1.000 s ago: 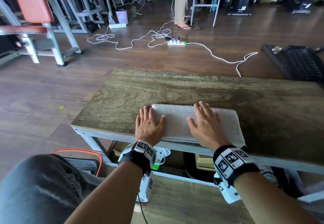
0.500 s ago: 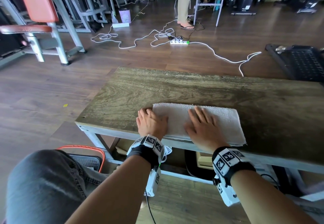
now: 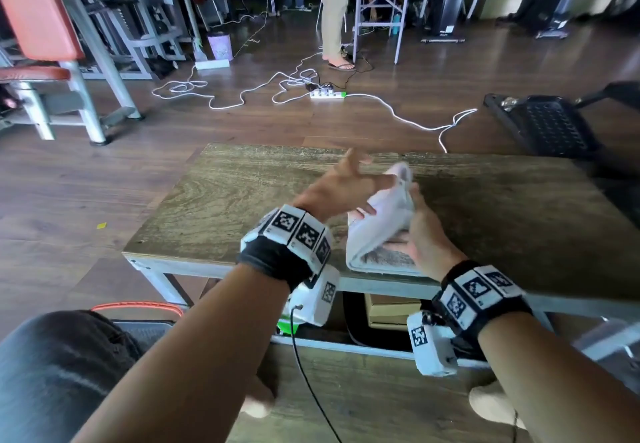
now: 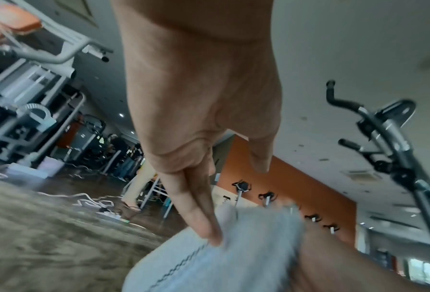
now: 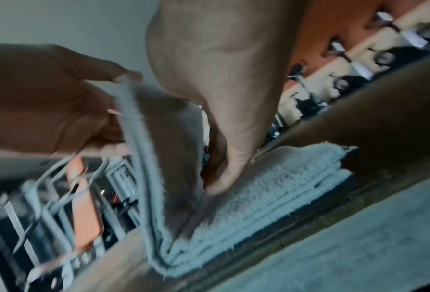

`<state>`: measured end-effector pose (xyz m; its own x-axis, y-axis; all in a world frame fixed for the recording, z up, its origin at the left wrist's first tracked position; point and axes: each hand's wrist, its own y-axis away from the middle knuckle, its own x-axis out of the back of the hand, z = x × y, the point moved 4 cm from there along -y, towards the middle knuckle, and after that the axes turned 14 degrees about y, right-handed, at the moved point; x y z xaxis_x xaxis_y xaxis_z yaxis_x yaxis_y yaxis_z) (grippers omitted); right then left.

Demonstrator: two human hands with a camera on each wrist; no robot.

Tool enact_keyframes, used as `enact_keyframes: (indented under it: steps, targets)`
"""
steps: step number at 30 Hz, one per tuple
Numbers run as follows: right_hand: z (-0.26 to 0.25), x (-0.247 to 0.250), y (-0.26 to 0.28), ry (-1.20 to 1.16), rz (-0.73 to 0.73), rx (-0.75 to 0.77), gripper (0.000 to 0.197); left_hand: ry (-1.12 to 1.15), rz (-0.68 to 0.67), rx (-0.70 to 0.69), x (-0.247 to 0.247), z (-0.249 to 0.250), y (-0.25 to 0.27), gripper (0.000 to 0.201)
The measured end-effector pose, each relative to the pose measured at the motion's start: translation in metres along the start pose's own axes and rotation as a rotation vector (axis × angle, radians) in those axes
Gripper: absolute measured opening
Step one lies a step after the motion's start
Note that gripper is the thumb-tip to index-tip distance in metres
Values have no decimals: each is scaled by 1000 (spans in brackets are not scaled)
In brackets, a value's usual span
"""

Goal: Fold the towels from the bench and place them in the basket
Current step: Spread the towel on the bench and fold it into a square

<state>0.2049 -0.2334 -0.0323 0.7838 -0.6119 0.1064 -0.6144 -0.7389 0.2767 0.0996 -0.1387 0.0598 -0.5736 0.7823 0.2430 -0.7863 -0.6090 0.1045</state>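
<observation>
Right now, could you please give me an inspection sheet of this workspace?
Surface: wooden bench, bare apart from the towel.
Job's things: white towel, partly folded, left end lifted; basket not identified.
Clutter: boxes under the bench.
Hands: left hand pinches the lifted end; right hand presses the crease.
Cables: white cable and power strip on the floor.
Surroundings: gym machines; a person standing.

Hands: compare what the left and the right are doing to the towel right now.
The left hand pinches the towel's lifted half and raises it off the bench; the right hand presses the lower half flat. The left is up in the air; the right stays low at the crease. Both touch the same white towel.
</observation>
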Motion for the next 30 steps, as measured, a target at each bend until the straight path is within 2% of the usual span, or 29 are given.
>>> enact_keyframes:
  steps: [2,4,7,10,12,14,16,21,23,26,28,30]
  targets:
    - [9,16,-7,-115,10,-131,66,-66,-46,-35,-17,-7,0,59]
    - [17,31,-8,-53,18,-188,53,-235,-38,-61,-30,-29,-2,64]
    - [33,53,-12,168,136,-202,24,-419,-129,-50,-48,-70,1,71]
    - [39,63,-11,311,230,-165,17,-496,-122,-116,-55,-99,7,71]
    - [30,62,-4,434,301,-106,16,-558,-105,-126,-56,-109,10,65]
    - [20,63,2,605,375,-36,26,-569,-88,-122,-55,-112,11,59]
    - [13,61,6,724,389,22,32,-572,-63,-149,-53,-110,11,53]
    - [20,61,0,742,428,-11,45,-574,-59,-214,-49,-107,7,51]
    - [22,62,-1,764,472,4,37,-575,-79,-245,-50,-108,7,50]
    - [23,62,-2,848,529,48,11,-595,-125,-274,-55,-108,7,52]
    - [29,62,-4,831,463,8,11,-625,-155,-260,-59,-109,6,60]
    - [34,63,-6,810,413,12,19,-699,-156,-263,-64,-108,5,67]
